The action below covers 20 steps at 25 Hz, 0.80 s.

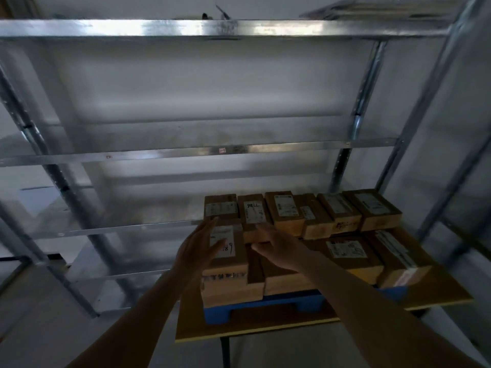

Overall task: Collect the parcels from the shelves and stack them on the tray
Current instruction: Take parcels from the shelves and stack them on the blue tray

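On table [438, 293] | blue tray [265, 304] stacked with parcels [345, 251] | hands: left [198, 251], right [281, 248] spread over parcels

Parcels [287, 224] packed the blue tray [261, 305] edge to edge, seemingly gapless. Open space lay left of left hand [198, 249]; shelf upright [342, 166] stood beyond.

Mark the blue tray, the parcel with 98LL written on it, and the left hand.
blue tray [265, 305]: head view, on its front edge below the parcels.
98LL parcel [253, 212]: head view, on its white label.
left hand [198, 251]: head view, on the palm.
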Each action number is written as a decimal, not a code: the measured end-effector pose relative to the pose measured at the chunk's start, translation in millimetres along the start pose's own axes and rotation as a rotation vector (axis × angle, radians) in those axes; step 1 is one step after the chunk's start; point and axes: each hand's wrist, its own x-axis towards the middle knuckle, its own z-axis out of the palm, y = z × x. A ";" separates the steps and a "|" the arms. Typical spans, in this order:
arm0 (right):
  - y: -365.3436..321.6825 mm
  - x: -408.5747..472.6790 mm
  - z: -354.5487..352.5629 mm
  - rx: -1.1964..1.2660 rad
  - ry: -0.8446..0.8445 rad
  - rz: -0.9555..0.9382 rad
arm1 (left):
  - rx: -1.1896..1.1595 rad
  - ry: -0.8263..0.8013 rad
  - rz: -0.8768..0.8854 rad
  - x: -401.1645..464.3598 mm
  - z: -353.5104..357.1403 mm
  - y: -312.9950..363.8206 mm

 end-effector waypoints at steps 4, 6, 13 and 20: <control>7.7 -73.0 -42.2 -0.053 0.119 0.143 | -0.008 -0.017 0.068 -1.0 -13.1 52.2; 13.6 -111.2 -60.0 -0.065 0.159 0.213 | -0.054 -0.034 0.145 -9.7 -16.6 85.8; 60.2 -266.0 -113.4 -0.120 0.294 0.367 | -0.159 -0.157 0.428 -44.4 12.6 243.0; 149.8 -490.1 -167.9 0.041 0.575 0.627 | -0.299 -0.380 0.645 -98.6 101.5 450.0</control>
